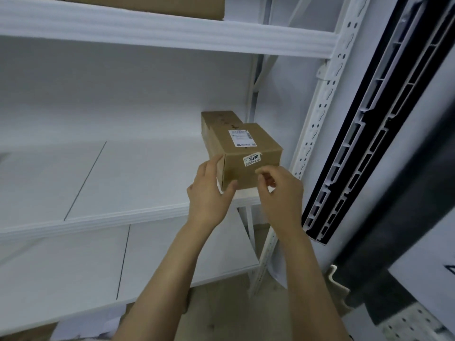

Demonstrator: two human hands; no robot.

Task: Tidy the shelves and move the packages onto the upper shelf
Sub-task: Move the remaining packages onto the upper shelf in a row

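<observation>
A brown cardboard package [246,148] with a white label and a "3090" sticker sits at the right end of the middle shelf [103,188]. A second brown box [221,119] stands right behind it. My left hand [211,190] grips the front package's left lower corner, thumb on its front face. My right hand [280,190] is in front of the package's right lower corner with fingers curled; whether it touches the box is unclear. The upper shelf [147,28] runs across the top, with a brown box [147,6] on it.
A white perforated shelf upright [317,104] stands just right of the packages. Beyond it leans a black and grey ribbed panel [364,134]. A lower shelf [98,262] lies below, and white paper [86,326] lies on the floor.
</observation>
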